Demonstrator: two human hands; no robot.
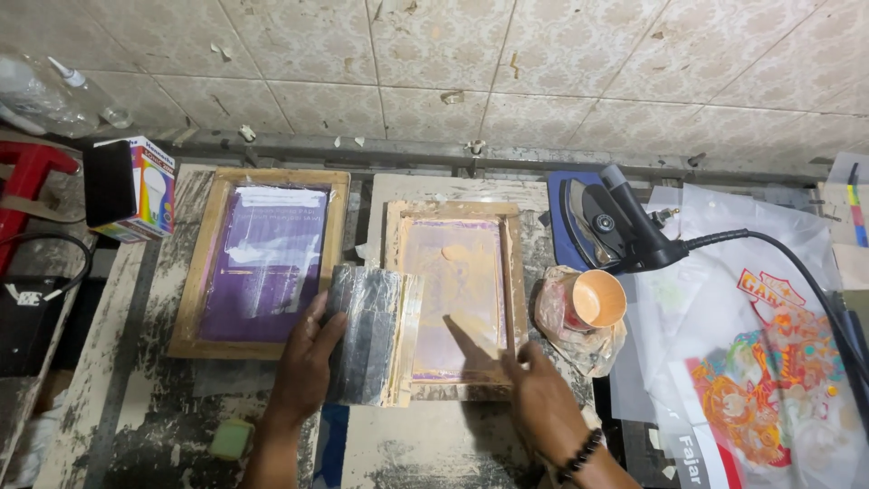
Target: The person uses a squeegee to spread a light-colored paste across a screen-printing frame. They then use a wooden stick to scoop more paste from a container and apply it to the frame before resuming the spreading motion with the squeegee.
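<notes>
Wood-framed screen [457, 299], orange-smeared mesh, flat on bench; foil-wrapped block [367, 335] overlapping its left edge.

Colourful bulb box [145, 188] far left
</notes>
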